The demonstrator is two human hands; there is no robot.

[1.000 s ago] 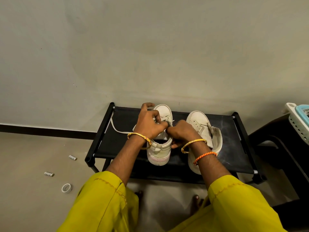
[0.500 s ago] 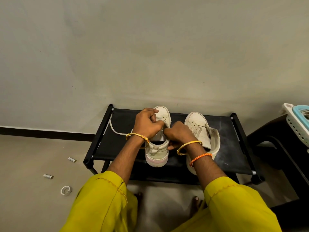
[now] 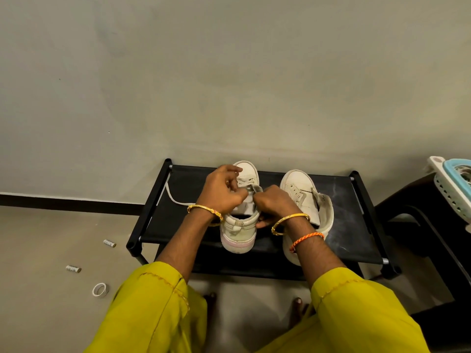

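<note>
Two off-white sneakers stand on a low black shoe rack [image 3: 356,225] against the wall. Both my hands work over the left sneaker [image 3: 238,233], whose heel points toward me. My left hand [image 3: 221,191] pinches the lace near the tongue with curled fingers. My right hand [image 3: 274,201] grips the shoe's right side and the tongue. A loose white lace [image 3: 173,197] trails left from the shoe over the rack's top. The right sneaker [image 3: 303,192] sits untouched beside it, its tongue flopped open.
On the floor at left lie two small cylinders [image 3: 109,243] [image 3: 73,269] and a white tape ring [image 3: 100,289]. A dark chair [image 3: 420,225] with a pale plastic basket [image 3: 456,182] stands at right. My bare feet [image 3: 210,299] are just before the rack.
My left hand's fingers have shifted on the lace, the index finger now stretched over the toe. The right hand stays on the shoe. The view has drifted slightly.
</note>
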